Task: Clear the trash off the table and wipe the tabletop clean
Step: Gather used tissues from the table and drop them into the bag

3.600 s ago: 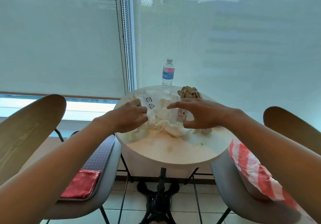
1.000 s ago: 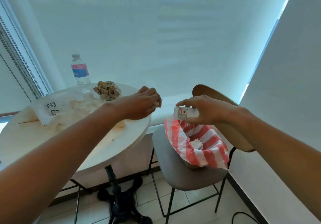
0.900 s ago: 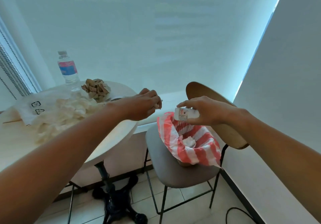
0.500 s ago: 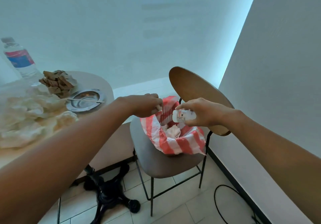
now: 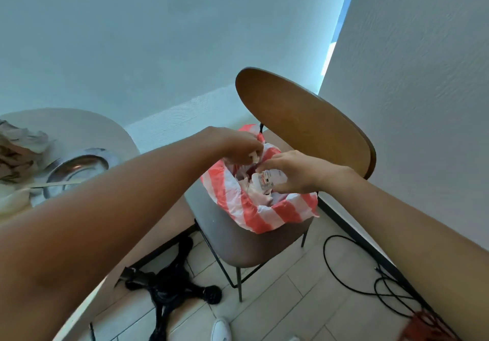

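Head cam: I've got both hands over the red-and-white striped plastic trash bag (image 5: 264,213) sitting on the grey padded seat of the wooden-backed chair (image 5: 304,118). Right hand (image 5: 296,174) is curled round a small white container with a printed label (image 5: 267,179), held right at the bag mouth, above crumpled white stuff already inside. Left hand (image 5: 238,147) has its fingers bunched, pinching a small pale scrap (image 5: 254,157) at the bag's far rim. I can't tell what the scrap is.

Risks as I see them:
- Bag is soft and has no frame. If I let go near the rim, the container could bounce off a fold and land on the seat or the tiled floor.
- Bag looks to sit towards the front edge of the seat. A push from either hand could tip it off and spill it.
- The scrap is light, so it may miss the opening if released from the rim.
- Black cable (image 5: 352,282) loops on the floor by the chair legs, which is a trip hazard when I turn back.

Round pale table (image 5: 87,128) at left is still loaded: crumpled brown paper (image 5: 18,155) and a round metal tray (image 5: 76,168). Wiping not started.
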A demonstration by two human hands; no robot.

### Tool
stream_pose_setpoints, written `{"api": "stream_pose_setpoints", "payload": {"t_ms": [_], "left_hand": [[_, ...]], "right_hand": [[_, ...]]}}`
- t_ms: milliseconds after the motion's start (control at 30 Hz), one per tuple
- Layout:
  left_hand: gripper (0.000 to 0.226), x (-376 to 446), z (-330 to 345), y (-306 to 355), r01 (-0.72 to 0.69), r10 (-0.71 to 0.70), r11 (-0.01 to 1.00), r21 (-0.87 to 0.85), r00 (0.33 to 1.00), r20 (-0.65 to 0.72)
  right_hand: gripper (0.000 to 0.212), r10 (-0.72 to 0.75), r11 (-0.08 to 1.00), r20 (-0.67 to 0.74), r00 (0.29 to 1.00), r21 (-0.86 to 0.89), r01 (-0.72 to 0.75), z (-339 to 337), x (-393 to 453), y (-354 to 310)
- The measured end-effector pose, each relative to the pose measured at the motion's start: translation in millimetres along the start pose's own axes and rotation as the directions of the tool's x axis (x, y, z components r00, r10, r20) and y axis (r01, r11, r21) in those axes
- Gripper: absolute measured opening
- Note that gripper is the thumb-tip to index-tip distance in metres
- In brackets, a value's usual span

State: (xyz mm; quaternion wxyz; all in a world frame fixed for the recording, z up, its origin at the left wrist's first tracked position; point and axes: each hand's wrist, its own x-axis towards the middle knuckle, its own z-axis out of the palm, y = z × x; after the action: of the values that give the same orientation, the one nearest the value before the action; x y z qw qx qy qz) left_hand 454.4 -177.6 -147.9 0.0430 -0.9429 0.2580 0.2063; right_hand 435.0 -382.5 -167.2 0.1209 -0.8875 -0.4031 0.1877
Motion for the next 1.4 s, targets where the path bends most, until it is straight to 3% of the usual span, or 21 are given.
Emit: {"api": "stream_pose_setpoints", "payload": {"t_ms": [233, 400, 767, 933, 1100, 1400], "left_hand": [[0.031, 39.9, 13.3, -13.3, -0.110, 0.108, 0.994, 0.023, 0.989, 0.097], [0.048, 47.1, 22.7, -21.9, -0.163, 0.160, 0.986, 0.038, 0.984, 0.085], [0.045, 15.2, 10.8, -38.5, -0.061, 0.055, 0.997, 0.055, 0.992, 0.116], [0.040, -42.7, -17.2, -25.0, 0.041, -0.039, 0.996, 0.077, 0.999, -0.023], [0.036, -105.3, -34.7, -2.7, 0.175, -0.182, 0.983, -0.049, 0.967, -0.178], [0.033, -222.6, -13.7, 79.2, 0.397, -0.484, 0.874, -0.278, 0.757, -0.439]], "right_hand": [[0.054, 0.041, 0.997, 0.011, 0.999, 0.063, -0.041, 21.6, 27.8, 10.2], [0.054, 0.059, 0.998, 0.029, 0.998, 0.033, -0.060, 29.7, 40.1, 12.6], [0.045, 0.021, 0.999, 0.017, 1.000, -0.031, -0.021, 6.9, 32.6, 7.8], [0.041, -0.080, 0.995, 0.005, 0.997, -0.064, 0.080, -24.3, 15.8, -7.1], [0.039, -0.177, 0.981, -0.033, 0.984, -0.089, 0.174, -51.6, 0.1, -22.6], [0.044, -0.417, 0.909, -0.135, 0.899, -0.066, 0.412, -77.4, -30.6, -85.3]]}}
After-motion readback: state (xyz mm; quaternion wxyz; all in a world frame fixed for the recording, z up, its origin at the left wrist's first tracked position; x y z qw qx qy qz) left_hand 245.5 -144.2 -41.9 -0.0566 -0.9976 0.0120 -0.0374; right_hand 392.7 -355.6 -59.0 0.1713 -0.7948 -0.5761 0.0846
